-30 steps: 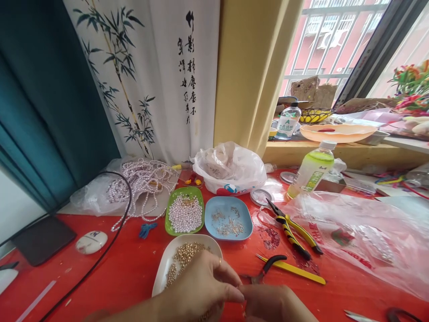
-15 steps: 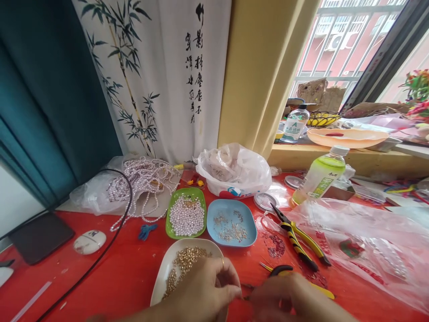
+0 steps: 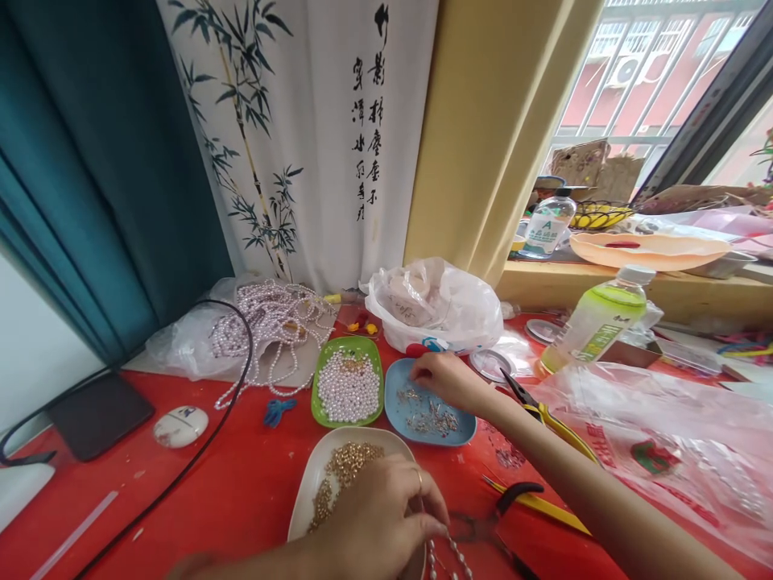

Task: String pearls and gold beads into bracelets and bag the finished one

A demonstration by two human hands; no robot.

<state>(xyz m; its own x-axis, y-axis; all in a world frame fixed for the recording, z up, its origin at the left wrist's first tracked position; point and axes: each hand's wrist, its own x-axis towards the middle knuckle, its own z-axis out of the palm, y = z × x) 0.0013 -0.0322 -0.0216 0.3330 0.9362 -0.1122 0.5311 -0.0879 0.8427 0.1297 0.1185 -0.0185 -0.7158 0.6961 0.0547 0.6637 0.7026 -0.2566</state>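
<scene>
One red table (image 3: pixel 241 475) stands before a bamboo-printed curtain (image 3: pixel 320 161). Near its front edge, the left hand (image 3: pixel 395 499) pinches a beaded strand (image 3: pixel 461 556), beside the white tray (image 3: pixel 307 479) of gold beads (image 3: pixel 353 461). The right hand (image 3: pixel 445 375) is over the blue tray (image 3: pixel 395 416), at its far left corner; whether it grasps something, I cannot tell.

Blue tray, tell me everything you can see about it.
The shallow blue tray, rounded-square, smooth and plastic-looking, lies flat on the red table, just right of the green tray. Small loose metallic-looking pieces lie scattered inside. The right hand is over its far left part; whether they touch is unclear.
</scene>
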